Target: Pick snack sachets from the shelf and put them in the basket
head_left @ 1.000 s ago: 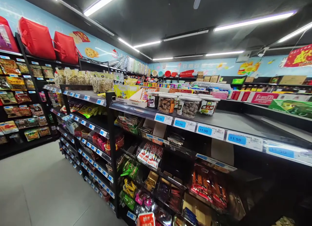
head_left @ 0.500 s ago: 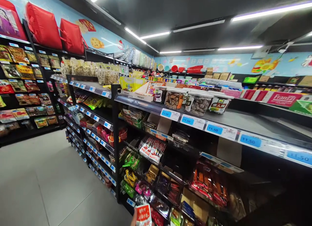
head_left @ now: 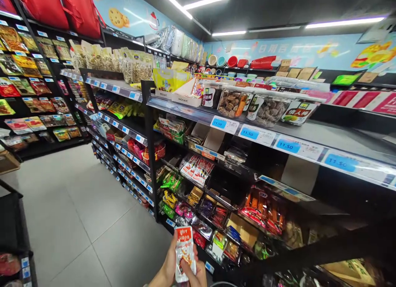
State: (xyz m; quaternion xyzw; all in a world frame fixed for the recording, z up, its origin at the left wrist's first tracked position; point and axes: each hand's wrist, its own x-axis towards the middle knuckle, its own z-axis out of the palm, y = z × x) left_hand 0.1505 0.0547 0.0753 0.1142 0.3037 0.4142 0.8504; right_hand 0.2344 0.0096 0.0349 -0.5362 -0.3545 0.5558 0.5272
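Observation:
A small red-and-white snack packet (head_left: 185,247) stands upright at the bottom middle of the view, its printed front toward me. Along its left edge the fingers of my left hand (head_left: 168,264) are closed on it. My right hand (head_left: 198,273) grips the same packet from the right, its thumb pressed on the lower front. Just beyond the hands are sloping bins with small wrapped snacks (head_left: 184,210) in green, yellow and pink. White-and-red packets (head_left: 197,169) lie in a bin higher up.
Clear tubs of dried fruit (head_left: 269,109) stand on the top shelf, above blue price tags (head_left: 287,145). Grey tiled floor (head_left: 77,212) runs along the left. A black shelf post (head_left: 150,155) rises ahead, and a cardboard box (head_left: 8,162) sits far left.
The view has tilted down. The packet and my hands have come higher into the picture, and both hands now show on the packet.

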